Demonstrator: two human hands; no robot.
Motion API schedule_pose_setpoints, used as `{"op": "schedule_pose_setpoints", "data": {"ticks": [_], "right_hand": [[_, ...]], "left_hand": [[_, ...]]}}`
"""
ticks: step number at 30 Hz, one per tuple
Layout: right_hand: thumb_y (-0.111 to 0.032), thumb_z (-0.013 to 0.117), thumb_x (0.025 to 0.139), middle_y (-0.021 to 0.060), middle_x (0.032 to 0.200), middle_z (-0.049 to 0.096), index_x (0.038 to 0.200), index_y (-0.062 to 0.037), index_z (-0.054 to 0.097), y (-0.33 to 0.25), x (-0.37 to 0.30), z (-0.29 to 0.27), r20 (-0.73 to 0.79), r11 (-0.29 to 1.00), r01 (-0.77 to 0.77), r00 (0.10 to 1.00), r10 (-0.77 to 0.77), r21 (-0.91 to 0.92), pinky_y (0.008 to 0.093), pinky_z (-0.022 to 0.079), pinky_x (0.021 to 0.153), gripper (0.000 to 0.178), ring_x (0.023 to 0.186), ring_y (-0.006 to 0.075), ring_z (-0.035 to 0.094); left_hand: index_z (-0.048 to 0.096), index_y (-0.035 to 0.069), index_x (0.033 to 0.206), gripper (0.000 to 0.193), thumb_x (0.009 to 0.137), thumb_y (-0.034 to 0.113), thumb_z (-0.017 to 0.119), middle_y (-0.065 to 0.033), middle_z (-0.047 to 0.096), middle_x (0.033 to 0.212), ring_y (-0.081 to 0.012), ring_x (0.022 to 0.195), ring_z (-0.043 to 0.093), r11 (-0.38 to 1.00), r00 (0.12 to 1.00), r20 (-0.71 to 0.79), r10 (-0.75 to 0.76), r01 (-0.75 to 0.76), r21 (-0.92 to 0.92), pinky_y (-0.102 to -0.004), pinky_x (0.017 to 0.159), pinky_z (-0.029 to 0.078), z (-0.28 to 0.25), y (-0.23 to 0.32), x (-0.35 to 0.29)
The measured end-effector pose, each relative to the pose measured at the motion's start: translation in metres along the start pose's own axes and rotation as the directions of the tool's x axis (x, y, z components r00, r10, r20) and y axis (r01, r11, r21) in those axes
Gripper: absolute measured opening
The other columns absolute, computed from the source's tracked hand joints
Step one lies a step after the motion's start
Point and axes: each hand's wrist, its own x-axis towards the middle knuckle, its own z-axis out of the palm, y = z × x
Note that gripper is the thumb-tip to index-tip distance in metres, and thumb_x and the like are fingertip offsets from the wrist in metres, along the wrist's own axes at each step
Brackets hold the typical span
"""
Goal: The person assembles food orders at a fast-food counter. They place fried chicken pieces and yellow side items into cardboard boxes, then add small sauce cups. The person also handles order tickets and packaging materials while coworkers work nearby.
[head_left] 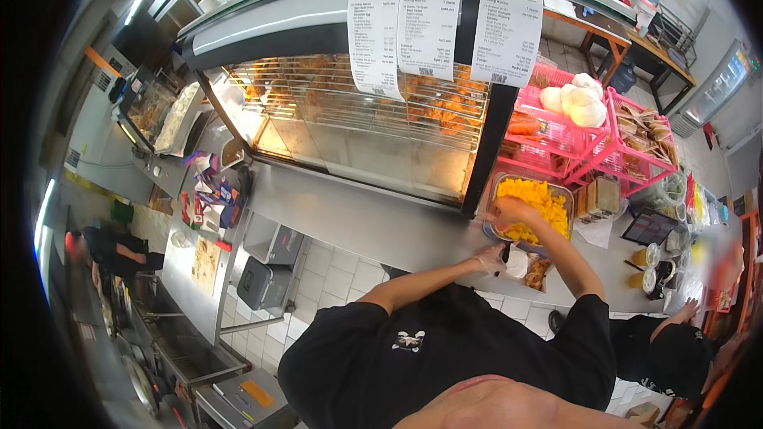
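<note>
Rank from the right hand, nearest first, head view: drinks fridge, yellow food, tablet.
Order from the right hand:
1. Yellow food: in the tray right at the hand.
2. Tablet: farther right on the counter.
3. Drinks fridge: far right, across the room beyond the counter.

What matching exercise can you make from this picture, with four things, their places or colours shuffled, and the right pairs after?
1. Right hand
2. Paper receipts
3. Camera wearer's shirt
4. Plastic baskets

A. black
B. at the yellow food
C. pink
D. hanging on the food display cabinet

Pairs: 1-B; 2-D; 3-A; 4-C
</note>
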Motion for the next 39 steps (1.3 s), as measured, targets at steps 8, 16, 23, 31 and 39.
{"op": "schedule_pose_setpoints", "data": {"ticks": [8, 16, 23, 31, 39], "right_hand": [[-0.029, 0.065, 0.083, 0.0189, 0.092, 0.073, 0.091, -0.0086, 0.076, 0.033, -0.052, -0.005, 0.0, 0.933, -0.26, 0.963, 0.269, -0.249, 0.0498, 0.054, 0.075, 0.024, 0.087, 0.0388, 0.07], [-0.017, 0.057, 0.089, 0.0182, 0.086, 0.073, 0.097, -0.0026, 0.069, -0.015, -0.077, 0.002, -0.407, 0.878, -0.461, 0.832, 0.377, -0.129, 0.0476, 0.057, 0.069, 0.02, 0.08, 0.0357, 0.072], [-0.01, 0.059, 0.087, 0.0171, 0.075, 0.07, 0.096, -0.0009, 0.064, -0.041, -0.035, 0.06, -0.469, 0.837, -0.52, 0.79, 0.395, -0.17, 0.045, 0.057, 0.059, 0.014, 0.069, 0.0348, 0.071], [-0.015, 0.064, 0.085, 0.0191, 0.074, 0.069, 0.083, -0.0032, 0.069, -0.049, -0.013, 0.071, -0.451, 0.898, -0.42, 0.832, 0.323, -0.133, 0.0446, 0.058, 0.066, 0.013, 0.076, 0.0366, 0.072], [-0.022, 0.054, 0.093, 0.0254, 0.09, 0.069, 0.099, -0.0045, 0.074, -0.002, -0.048, 0.036, -0.518, 0.882, -0.388, 0.714, 0.471, 0.268, 0.0524, 0.054, 0.075, 0.027, 0.085, 0.0437, 0.068]], "left_hand": [[0.052, 0.01, 0.14, 0.089, 0.065, 0.041, 0.09, -0.0142, 0.069, 0.119, -0.0253, 0.1, 0.069, 0.938, 0.981, -0.031, 0.191, -0.192, -0.29, -0.0355, 0.087, 0.055, 0.039, 0.016, 0.03], [0.055, 0.007, 0.117, 0.033, 0.096, 0.029, 0.067, -0.0089, 0.066, 0.092, -0.0195, 0.066, 0.068, 0.625, 0.985, 0.065, -0.161, 0.153, -0.766, -0.0323, 0.056, 0.057, -0.031, -0.036, 0.0], [0.05, 0.013, 0.099, 0.023, 0.095, 0.024, 0.069, -0.005, 0.059, 0.074, -0.0227, 0.057, 0.067, 0.363, 0.978, -0.164, -0.127, -0.108, -0.925, -0.0362, 0.043, 0.052, -0.033, -0.046, 0.035], [0.048, 0.015, 0.092, 0.017, 0.095, 0.011, 0.064, -0.0051, 0.058, 0.073, -0.027, 0.051, 0.066, 0.218, 0.965, -0.26, -0.025, -0.249, -0.944, -0.0397, 0.037, 0.049, -0.019, -0.065, 0.056], [0.05, 0.014, 0.095, 0.017, 0.098, 0.022, 0.064, -0.0041, 0.061, 0.078, -0.0232, 0.061, 0.071, 0.352, 0.976, -0.167, -0.142, -0.108, -0.93, -0.0357, 0.044, 0.055, -0.036, -0.04, 0.034]]}}
